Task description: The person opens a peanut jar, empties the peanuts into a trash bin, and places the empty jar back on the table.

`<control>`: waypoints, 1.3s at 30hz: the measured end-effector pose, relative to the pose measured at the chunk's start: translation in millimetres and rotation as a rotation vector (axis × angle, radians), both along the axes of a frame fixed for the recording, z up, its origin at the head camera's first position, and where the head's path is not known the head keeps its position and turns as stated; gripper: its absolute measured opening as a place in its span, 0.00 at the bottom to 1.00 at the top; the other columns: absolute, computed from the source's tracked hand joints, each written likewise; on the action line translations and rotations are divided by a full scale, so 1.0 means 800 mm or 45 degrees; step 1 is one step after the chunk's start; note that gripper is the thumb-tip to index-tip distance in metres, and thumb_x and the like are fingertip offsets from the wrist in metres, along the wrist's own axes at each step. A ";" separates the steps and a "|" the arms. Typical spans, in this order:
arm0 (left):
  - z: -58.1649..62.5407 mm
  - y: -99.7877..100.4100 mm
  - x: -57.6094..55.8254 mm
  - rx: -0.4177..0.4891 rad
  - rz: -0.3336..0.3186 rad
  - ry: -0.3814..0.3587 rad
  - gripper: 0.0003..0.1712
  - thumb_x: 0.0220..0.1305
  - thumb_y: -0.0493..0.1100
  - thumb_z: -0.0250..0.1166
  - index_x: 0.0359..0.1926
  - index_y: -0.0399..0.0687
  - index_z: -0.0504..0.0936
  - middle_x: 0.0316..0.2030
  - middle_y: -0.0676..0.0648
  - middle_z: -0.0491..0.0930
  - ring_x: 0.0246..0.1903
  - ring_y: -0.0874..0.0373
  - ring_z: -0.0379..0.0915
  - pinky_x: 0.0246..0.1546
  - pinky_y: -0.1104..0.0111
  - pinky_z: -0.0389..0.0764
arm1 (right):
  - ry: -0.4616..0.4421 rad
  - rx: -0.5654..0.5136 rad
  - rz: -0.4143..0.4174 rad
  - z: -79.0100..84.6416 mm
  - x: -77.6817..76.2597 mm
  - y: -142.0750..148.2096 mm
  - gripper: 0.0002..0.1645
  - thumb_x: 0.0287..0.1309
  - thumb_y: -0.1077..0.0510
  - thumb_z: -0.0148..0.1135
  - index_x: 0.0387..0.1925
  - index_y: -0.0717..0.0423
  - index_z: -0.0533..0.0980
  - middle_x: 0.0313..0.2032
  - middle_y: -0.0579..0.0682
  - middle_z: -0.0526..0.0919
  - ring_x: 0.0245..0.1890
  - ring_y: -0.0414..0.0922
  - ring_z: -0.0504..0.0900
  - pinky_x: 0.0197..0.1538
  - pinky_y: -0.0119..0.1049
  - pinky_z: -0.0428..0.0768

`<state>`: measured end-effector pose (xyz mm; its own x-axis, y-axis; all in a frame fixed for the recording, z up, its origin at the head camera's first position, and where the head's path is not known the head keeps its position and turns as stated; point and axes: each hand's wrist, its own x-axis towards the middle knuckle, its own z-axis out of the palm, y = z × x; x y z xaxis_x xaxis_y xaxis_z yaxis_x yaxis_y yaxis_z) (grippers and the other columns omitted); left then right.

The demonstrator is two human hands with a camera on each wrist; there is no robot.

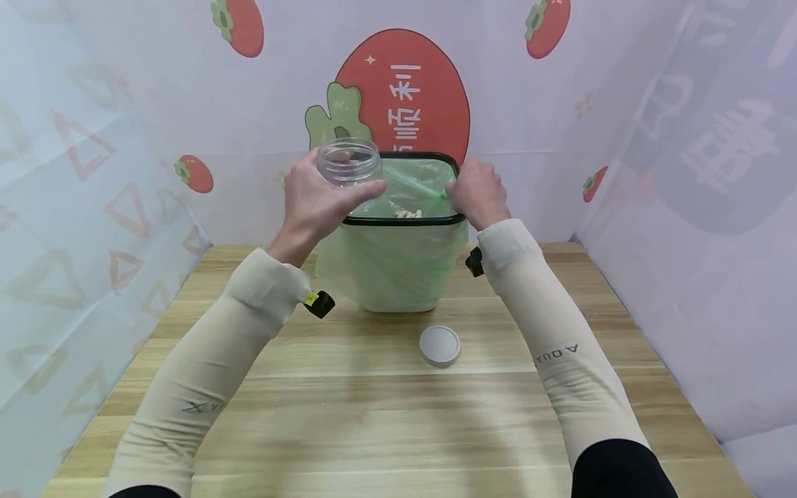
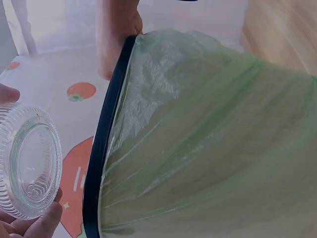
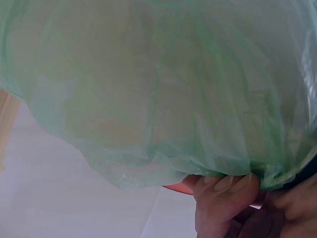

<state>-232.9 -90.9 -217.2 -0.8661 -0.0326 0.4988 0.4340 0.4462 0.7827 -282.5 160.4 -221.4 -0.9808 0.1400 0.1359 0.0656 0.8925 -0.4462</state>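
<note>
My left hand point(image 1: 311, 200) grips a clear jar point(image 1: 349, 169) without a lid, upright above the left side of a trash bin point(image 1: 398, 277). The left wrist view shows the jar's round ribbed base point(image 2: 37, 163), with a thumb and fingers around it. A green plastic bag point(image 1: 367, 259) lines the bin and hangs over its outside, beneath a black rim point(image 1: 405, 221). Inside lie small pale pieces point(image 1: 408, 214). My right hand point(image 1: 479, 194) holds the bin's right rim, its curled fingers point(image 3: 223, 198) against the bag in the right wrist view.
On the wooden table point(image 1: 349, 429), a round white lid point(image 1: 440, 345) lies in front of the bin. Behind stands a pale backdrop point(image 1: 517, 104) with red printed shapes, and similar sheets hang on both sides.
</note>
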 end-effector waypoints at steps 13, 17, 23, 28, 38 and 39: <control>-0.007 -0.003 0.025 0.056 -0.109 -0.005 0.37 0.46 0.52 0.86 0.56 0.45 0.83 0.49 0.47 0.88 0.45 0.57 0.87 0.47 0.68 0.87 | -0.006 -0.002 -0.002 0.000 0.000 0.001 0.14 0.75 0.54 0.51 0.43 0.61 0.76 0.41 0.59 0.81 0.38 0.53 0.80 0.37 0.45 0.79; -0.012 -0.003 0.031 0.070 -0.144 -0.009 0.36 0.47 0.51 0.86 0.55 0.45 0.83 0.48 0.47 0.88 0.45 0.57 0.87 0.47 0.68 0.87 | -0.005 -0.003 -0.001 0.001 0.001 0.001 0.14 0.75 0.54 0.51 0.42 0.61 0.76 0.41 0.59 0.81 0.37 0.52 0.80 0.37 0.45 0.79; -0.017 -0.003 0.041 0.075 -0.177 0.014 0.33 0.47 0.50 0.86 0.54 0.46 0.83 0.47 0.49 0.88 0.44 0.57 0.86 0.46 0.68 0.87 | -0.004 -0.013 0.004 0.001 0.002 0.001 0.13 0.75 0.54 0.51 0.44 0.61 0.76 0.42 0.59 0.81 0.39 0.53 0.80 0.38 0.45 0.80; -0.021 -0.004 0.049 0.082 -0.202 -0.003 0.34 0.47 0.48 0.86 0.55 0.47 0.83 0.47 0.49 0.88 0.44 0.58 0.86 0.47 0.69 0.87 | -0.001 -0.007 0.006 0.001 0.002 0.002 0.14 0.75 0.54 0.51 0.46 0.61 0.76 0.44 0.59 0.82 0.41 0.54 0.81 0.41 0.48 0.81; -0.034 -0.009 0.060 0.083 -0.219 0.006 0.33 0.46 0.47 0.86 0.54 0.48 0.84 0.47 0.50 0.89 0.44 0.58 0.87 0.48 0.69 0.87 | -0.004 -0.010 0.011 0.000 0.001 0.002 0.14 0.75 0.53 0.52 0.42 0.61 0.76 0.41 0.59 0.82 0.39 0.53 0.81 0.38 0.46 0.80; -0.036 -0.009 0.060 0.086 -0.225 0.008 0.33 0.46 0.47 0.86 0.54 0.48 0.84 0.47 0.50 0.89 0.44 0.58 0.87 0.48 0.69 0.87 | -0.005 -0.009 0.010 0.000 0.001 0.002 0.14 0.75 0.53 0.52 0.42 0.60 0.76 0.41 0.59 0.82 0.39 0.53 0.81 0.38 0.46 0.80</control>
